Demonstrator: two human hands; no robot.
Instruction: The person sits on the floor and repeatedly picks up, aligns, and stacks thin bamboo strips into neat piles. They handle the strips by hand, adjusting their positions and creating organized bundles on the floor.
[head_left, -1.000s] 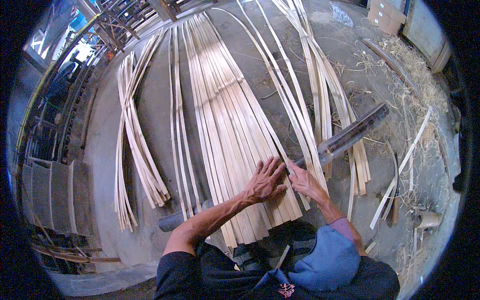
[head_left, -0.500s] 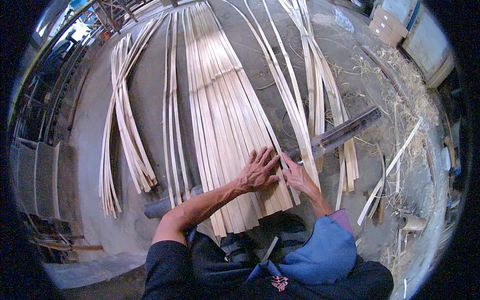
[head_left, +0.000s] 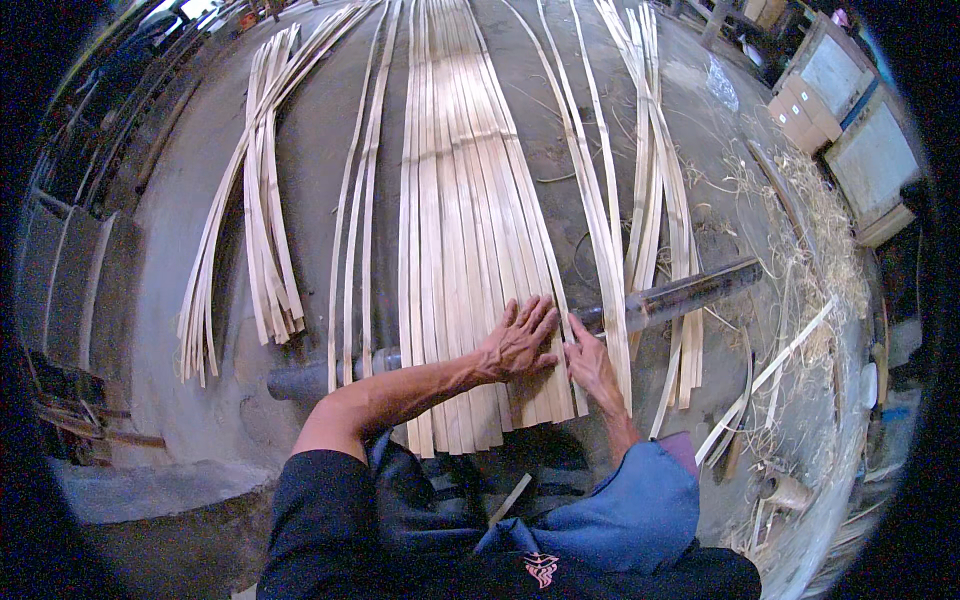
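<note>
A broad row of long, pale bamboo strips (head_left: 470, 220) lies side by side in front of me, their near ends close to my lap. My left hand (head_left: 520, 338) rests flat on the row near its right edge, fingers spread. Beside it, my right hand (head_left: 593, 370) is at the rightmost strip of the row, its index finger pointing forward and the other fingers curled in. The fingers seem to pinch that strip's edge, though their undersides are hidden. A dark round pole (head_left: 695, 290) runs crosswise beneath the strips.
Narrow loose strips (head_left: 352, 240) lie left of the row, others (head_left: 590, 170) to its right. Crossed bundles of strips stand farther left (head_left: 262, 200) and right (head_left: 660, 190). Curly shavings (head_left: 815, 265) cover the floor at right, near cardboard boxes (head_left: 803, 115) and a short tube (head_left: 787, 490).
My view has tilted and swung a little, so the row now runs straighter ahead. Both hands stay at the row's right edge, with only slight shifts.
</note>
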